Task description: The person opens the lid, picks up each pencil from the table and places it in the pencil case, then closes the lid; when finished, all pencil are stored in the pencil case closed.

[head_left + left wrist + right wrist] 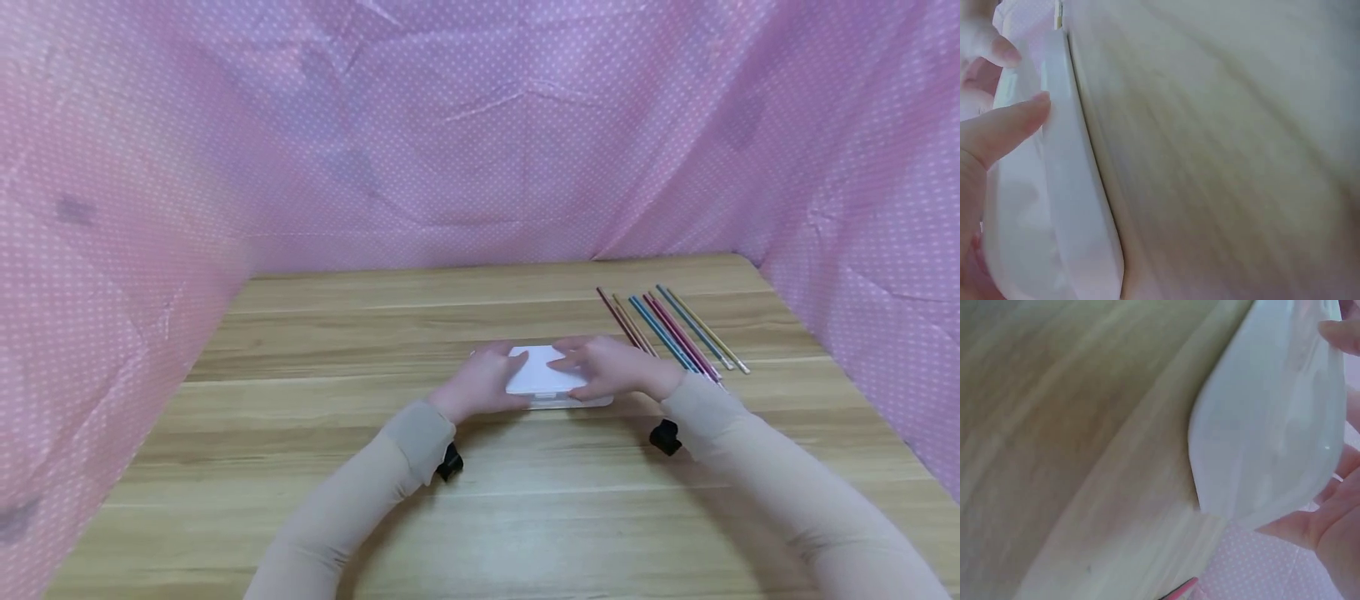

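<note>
A white plastic box (534, 379) with a flat lid lies lengthwise near the middle of the wooden table. My left hand (483, 383) holds its left end, with the thumb (1013, 125) on the near side at the seam between lid and base. From the other end, my right hand (615, 367) grips the box, thumb at the front and fingers spread over the top and far side. In the right wrist view the box's rounded end (1260, 431) sits against the palm side of the fingers. The inside of the box is hidden under the lid.
Several colored pencils (678, 325) lie side by side at the back right, beyond my right wrist. The wooden table (315, 350) is bordered at the back and sides by pink dotted cloth (480, 150).
</note>
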The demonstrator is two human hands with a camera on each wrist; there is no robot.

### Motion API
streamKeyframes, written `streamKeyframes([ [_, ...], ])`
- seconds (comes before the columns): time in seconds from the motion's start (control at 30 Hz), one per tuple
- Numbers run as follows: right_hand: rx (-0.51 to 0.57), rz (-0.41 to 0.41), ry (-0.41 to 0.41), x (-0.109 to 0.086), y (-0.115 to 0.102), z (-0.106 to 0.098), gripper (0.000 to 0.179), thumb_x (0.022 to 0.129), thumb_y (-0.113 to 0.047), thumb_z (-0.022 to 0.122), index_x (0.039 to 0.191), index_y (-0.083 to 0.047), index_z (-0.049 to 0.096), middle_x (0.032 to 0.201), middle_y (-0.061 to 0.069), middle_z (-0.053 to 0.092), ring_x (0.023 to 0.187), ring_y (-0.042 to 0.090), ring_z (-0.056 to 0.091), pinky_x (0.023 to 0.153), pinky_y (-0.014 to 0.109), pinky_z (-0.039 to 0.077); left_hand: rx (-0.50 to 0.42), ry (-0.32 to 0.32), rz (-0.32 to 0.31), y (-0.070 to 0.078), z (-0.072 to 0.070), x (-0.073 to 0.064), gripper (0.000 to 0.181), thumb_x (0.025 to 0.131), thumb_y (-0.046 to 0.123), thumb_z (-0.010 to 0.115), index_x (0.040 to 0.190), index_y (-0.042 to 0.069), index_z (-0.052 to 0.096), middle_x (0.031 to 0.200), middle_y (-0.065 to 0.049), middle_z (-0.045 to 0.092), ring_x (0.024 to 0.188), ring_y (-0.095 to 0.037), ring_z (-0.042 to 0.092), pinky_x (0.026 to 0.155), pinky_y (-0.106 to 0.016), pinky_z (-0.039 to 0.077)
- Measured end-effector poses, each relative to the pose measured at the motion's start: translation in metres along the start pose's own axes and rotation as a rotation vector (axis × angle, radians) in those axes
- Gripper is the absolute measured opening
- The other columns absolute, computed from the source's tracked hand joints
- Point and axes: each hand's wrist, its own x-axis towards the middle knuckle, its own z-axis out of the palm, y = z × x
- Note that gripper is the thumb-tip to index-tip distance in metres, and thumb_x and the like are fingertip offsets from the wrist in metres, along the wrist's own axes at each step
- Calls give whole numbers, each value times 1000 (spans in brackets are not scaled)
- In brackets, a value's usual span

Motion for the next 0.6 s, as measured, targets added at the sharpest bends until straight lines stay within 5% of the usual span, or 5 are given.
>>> streamKeyframes([
  [0.2, 82, -49, 38, -2, 4, -3, 40, 78, -18, 75, 115, -3, 68, 124, 25, 59, 112, 39, 59, 92, 49, 50, -71, 48, 65, -9, -4, -5, 61, 78, 36, 76, 127, 2, 59, 127, -21, 59, 118, -33, 56, 104, -41, 43],
  [0.6, 156, -32, 55, -4, 7, -13, 28, 81, -18, 75, 105, -5, 73, 110, 16, 69, 101, 29, 66, 80, 39, 56, -143, 24, -27, -16, -18, -25, 52, 81, 16, 74, 129, 2, 58, 134, -22, 53, 123, -34, 51, 106, -42, 40],
])
